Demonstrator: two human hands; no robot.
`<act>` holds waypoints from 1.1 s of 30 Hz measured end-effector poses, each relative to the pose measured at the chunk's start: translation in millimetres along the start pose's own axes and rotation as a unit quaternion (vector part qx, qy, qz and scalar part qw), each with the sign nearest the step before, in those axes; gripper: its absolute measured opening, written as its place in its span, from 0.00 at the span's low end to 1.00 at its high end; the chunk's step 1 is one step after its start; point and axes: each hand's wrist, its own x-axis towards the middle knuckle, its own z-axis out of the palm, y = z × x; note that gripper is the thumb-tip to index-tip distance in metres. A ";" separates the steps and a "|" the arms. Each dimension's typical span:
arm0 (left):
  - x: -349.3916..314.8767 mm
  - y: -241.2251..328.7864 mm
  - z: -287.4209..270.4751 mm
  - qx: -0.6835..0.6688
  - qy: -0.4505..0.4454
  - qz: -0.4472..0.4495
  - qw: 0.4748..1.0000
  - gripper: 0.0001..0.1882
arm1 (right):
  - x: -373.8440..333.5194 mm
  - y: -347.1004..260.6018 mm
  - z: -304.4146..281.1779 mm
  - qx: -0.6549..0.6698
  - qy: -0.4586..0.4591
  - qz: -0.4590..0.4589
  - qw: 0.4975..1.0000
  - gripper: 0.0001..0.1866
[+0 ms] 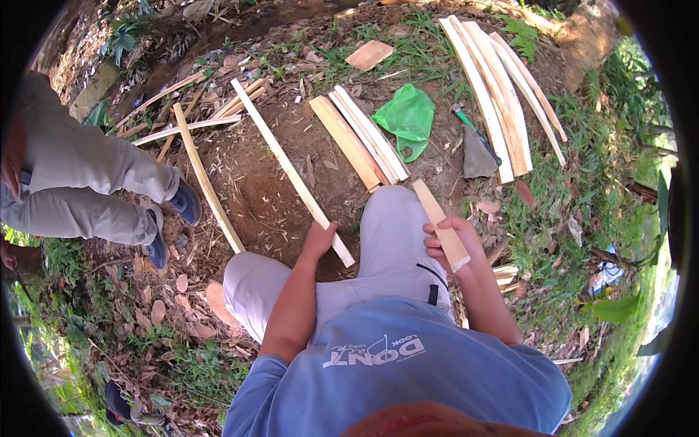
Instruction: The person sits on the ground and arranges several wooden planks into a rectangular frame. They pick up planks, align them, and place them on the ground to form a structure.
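Note:
My left hand (318, 241) is closed round the near end of a long, narrow wooden strip (280, 154), which slants away from me to the far left over bare soil. In my right hand (466, 237) is a short, flat piece of wood (431, 206), held tilted above my right thigh with my fingers wrapped about its lower half. Another long wooden strip (199, 171) lies to the left of the first. Just beyond my knee rest several shorter wooden strips (346, 138), side by side.
A green plastic bag (409, 116) lies beside the shorter strips. Right of it are a grey stone (478, 157), a tool with a dark handle (466, 119) and several long planks (495, 95). Scattered sticks (237, 105) lie far left. A person in grey trousers (95, 164) stands at left.

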 end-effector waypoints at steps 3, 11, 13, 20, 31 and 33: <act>4.1 -4.1 -1.1 -0.014 -0.008 0.003 1.000 0.40 | 13.5 -4.5 9.5 0.000 -0.040 0.000 0.999 0.16; 4.4 -15.3 4.6 -0.005 0.022 -0.001 1.000 0.39 | -8.8 17.3 34.0 -0.116 -0.004 -0.115 0.987 0.24; -5.5 8.3 -0.2 -0.002 0.006 -0.011 1.000 0.38 | -13.8 27.7 50.1 -0.189 0.011 -0.165 0.968 0.29; -5.7 -14.2 0.3 -0.079 0.020 -0.014 0.997 0.41 | 31.1 64.0 70.8 -0.328 -0.093 -0.155 0.927 0.43; -31.7 9.0 -29.1 -0.352 0.130 -0.094 0.922 0.33 | 203.4 125.4 120.9 -0.648 -0.140 -0.273 0.697 0.49; -34.6 -11.6 -40.1 -0.460 0.136 -0.059 0.875 0.33 | 204.8 146.2 145.7 -0.729 -0.165 -0.264 0.609 0.54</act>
